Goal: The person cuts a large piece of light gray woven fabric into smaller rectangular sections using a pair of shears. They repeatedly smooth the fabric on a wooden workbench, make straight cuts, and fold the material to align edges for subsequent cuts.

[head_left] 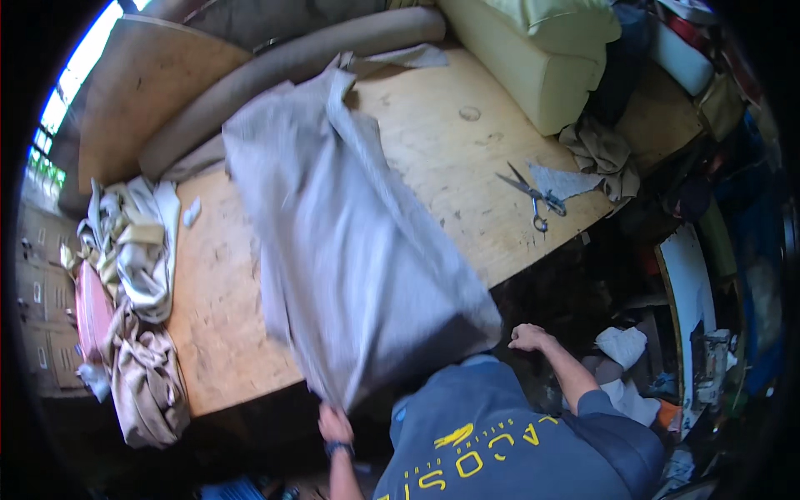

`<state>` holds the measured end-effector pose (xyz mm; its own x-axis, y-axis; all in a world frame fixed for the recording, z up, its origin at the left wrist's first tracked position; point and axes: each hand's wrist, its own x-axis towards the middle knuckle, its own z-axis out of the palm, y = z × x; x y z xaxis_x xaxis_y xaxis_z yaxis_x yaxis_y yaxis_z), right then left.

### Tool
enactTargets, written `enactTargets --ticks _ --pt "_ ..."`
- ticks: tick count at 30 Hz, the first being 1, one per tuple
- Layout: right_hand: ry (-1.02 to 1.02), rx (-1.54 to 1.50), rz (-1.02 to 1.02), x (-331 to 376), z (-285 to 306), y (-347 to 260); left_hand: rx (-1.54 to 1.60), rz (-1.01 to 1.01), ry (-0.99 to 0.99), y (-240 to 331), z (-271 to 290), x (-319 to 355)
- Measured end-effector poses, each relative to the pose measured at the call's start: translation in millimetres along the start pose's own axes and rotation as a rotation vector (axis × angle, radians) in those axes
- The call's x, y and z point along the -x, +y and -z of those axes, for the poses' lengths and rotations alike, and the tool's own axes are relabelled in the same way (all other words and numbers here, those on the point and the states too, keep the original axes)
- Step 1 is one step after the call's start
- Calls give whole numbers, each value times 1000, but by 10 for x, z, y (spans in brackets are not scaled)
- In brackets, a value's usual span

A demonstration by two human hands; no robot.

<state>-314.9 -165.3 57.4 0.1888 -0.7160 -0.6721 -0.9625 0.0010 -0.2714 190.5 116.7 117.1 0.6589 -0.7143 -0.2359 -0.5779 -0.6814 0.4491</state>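
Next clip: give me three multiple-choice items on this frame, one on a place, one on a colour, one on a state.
1. Where do the scissors lie?
A. on the wooden table, right side
B. on the floor
C. on the cushion

2. What colour is the big cloth?
A. red
B. grey
C. green

3. What is the left hand doing?
A. resting flat
B. holding scissors
C. gripping the cloth's lower edge

Answers: 1 A, they rest on the tabletop near a grey scrap; 2 B, plainly grey; 3 C, its fingers close on the hem.
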Motion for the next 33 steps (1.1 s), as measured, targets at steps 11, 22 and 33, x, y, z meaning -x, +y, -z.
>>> enactTargets --ticks 11,22,33 --pt "757 -148 265 -1182 548 -2717 38 22 321 -441 495 -709" --pt "150 -48 197 264 183 -1062 -57 -64 271 14 472 -2483" --pt "89 -1050 99 -376 -214 -1007 483 134 664 -1463 670 -1743"
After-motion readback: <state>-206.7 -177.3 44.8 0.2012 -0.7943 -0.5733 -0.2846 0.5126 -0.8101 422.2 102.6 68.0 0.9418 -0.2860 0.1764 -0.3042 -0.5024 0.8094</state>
